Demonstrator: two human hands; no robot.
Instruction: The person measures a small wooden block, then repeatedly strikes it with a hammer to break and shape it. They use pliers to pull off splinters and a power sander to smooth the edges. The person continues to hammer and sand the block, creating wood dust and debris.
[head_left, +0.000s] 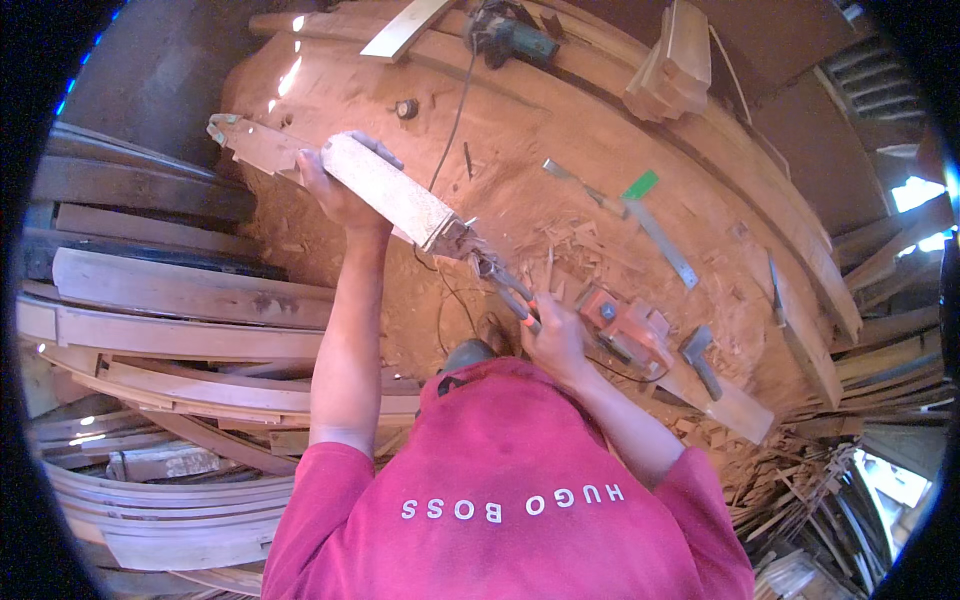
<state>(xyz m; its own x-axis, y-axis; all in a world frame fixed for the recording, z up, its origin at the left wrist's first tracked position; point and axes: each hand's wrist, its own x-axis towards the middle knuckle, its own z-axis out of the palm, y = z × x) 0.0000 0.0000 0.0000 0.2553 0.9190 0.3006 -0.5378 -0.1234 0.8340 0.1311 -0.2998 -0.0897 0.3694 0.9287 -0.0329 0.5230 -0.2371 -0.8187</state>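
My left hand (340,200) grips a long pale wooden piece (395,195) with a whitish, rough surface, fingers wrapped over its far end. A longer board (250,145) lies under or behind it, reaching to the upper left. My right hand (555,335) is closed on a tool like pincers (515,300) with orange grips and dark metal, its head against the splintered near end of the pale piece. Exactly what the jaws bite is too small to make out. An orange power planer (625,325) and a dark angled tool (700,362) lie right of my right hand.
A sawdust-covered work surface (510,140) holds a square (660,240), a chisel-like tool (575,180), a tape measure (406,108), a teal power tool (520,40), cables and shavings. Stacked curved boards (180,335) fill the left; timber (667,60) and more strips border the right.
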